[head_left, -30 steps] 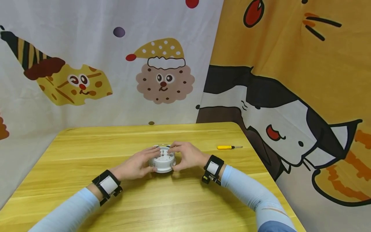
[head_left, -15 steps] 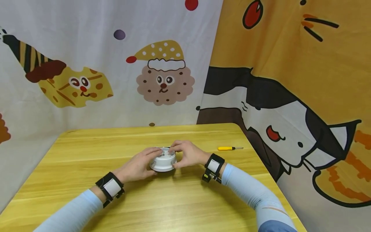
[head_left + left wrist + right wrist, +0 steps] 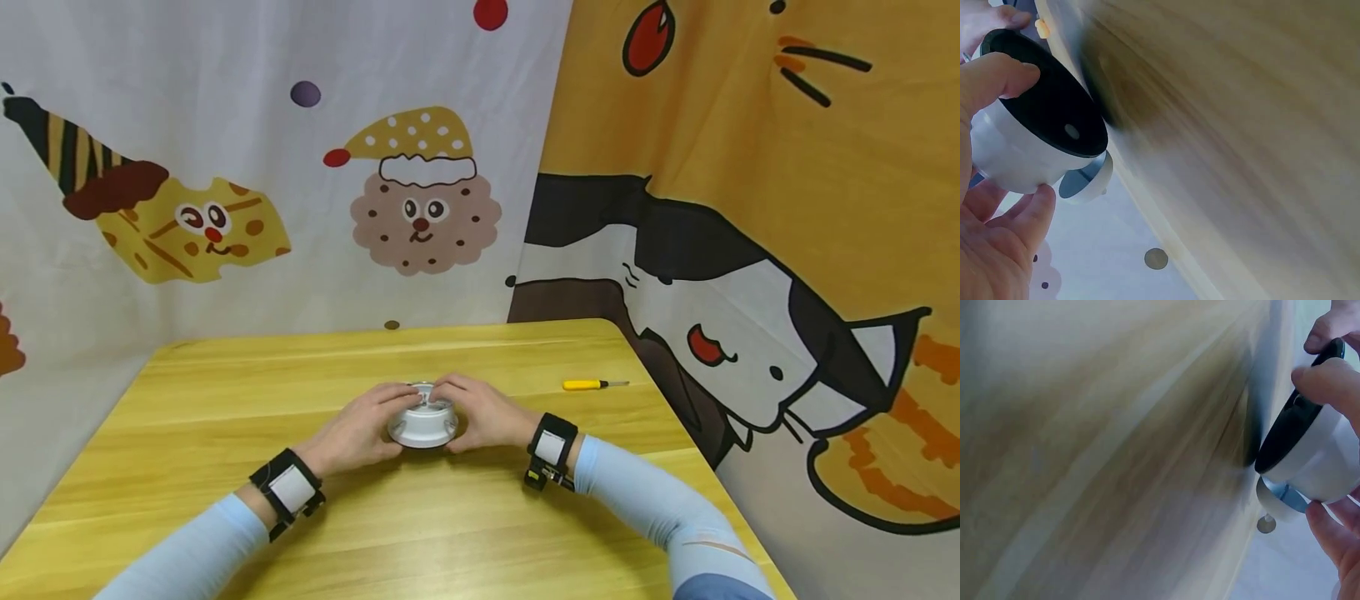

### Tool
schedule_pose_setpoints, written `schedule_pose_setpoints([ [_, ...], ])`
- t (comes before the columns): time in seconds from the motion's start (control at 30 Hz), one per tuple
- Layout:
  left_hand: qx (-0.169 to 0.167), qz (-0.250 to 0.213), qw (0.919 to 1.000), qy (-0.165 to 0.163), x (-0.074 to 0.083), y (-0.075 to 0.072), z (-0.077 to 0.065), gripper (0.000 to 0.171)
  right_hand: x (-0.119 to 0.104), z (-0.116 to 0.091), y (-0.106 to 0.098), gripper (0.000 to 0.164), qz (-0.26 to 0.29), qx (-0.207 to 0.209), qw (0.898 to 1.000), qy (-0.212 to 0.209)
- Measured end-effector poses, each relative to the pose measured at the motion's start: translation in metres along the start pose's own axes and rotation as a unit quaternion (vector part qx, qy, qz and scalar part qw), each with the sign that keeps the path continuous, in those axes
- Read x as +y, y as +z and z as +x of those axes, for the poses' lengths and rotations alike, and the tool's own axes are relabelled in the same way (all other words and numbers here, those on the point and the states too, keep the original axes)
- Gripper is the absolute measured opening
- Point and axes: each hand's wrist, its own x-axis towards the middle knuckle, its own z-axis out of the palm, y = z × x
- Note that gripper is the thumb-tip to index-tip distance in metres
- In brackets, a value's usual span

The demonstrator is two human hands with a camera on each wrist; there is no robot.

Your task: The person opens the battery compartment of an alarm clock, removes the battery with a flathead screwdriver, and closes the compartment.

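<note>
A round white alarm clock [image 3: 422, 429] is between my two hands near the table's middle. My left hand [image 3: 360, 427] grips its left side, and my right hand [image 3: 487, 417] grips its right side. The fingers lie over the upper rim and the thumbs are beneath. In the left wrist view the clock's dark underside [image 3: 1054, 106] shows, tilted up off the table on the near side, with the left thumb on it. A small white bell [image 3: 1088, 181] sits beyond the body. The right wrist view shows the right thumb on the dark underside [image 3: 1288, 434] too.
A yellow-handled screwdriver [image 3: 583, 385] lies at the right rear of the wooden table [image 3: 420, 533]. Printed curtains [image 3: 330, 283] hang behind the table and along its right side.
Both thumbs have gone from the clock's sides to under its near edge. The clock has tilted away from me, so less of its top shows. The screwdriver has stayed put.
</note>
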Motion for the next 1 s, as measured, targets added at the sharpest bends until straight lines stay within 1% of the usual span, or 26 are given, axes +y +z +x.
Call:
schedule_pose_setpoints([
  [0.13, 0.011, -0.011, 0.9997, -0.019, 0.002, 0.003, -0.003, 0.082, -0.004, -0.001, 0.003, 0.080, -0.005, 0.011, 1.000, 0.004],
  [0.33, 0.040, -0.042, 0.9973, -0.044, 0.003, 0.000, -0.001, 0.077, -0.003, 0.000, 0.005, 0.078, -0.016, 0.050, 0.999, 0.010],
  [0.53, 0.050, -0.044, 0.9970, -0.041, 0.002, -0.002, -0.001, 0.076, -0.002, 0.002, 0.005, 0.075, -0.018, 0.061, 0.998, -0.006],
  [0.63, 0.057, -0.057, 0.9961, -0.035, 0.001, -0.002, 0.000, 0.075, -0.001, 0.002, 0.004, 0.073, -0.015, 0.075, 0.997, -0.014],
  [0.8, 0.090, -0.079, 0.9925, -0.022, 0.001, -0.004, 0.002, 0.073, -0.002, 0.002, -0.002, 0.072, 0.011, 0.088, 0.996, -0.010],
  [0.9, 0.112, -0.082, 0.9901, -0.017, 0.002, -0.006, 0.003, 0.073, -0.003, 0.003, -0.006, 0.072, 0.025, 0.088, 0.996, -0.005],
  [1.0, 0.126, -0.084, 0.9884, -0.014, 0.003, -0.007, 0.003, 0.073, -0.004, 0.005, -0.009, 0.073, 0.033, 0.091, 0.995, -0.012],
])
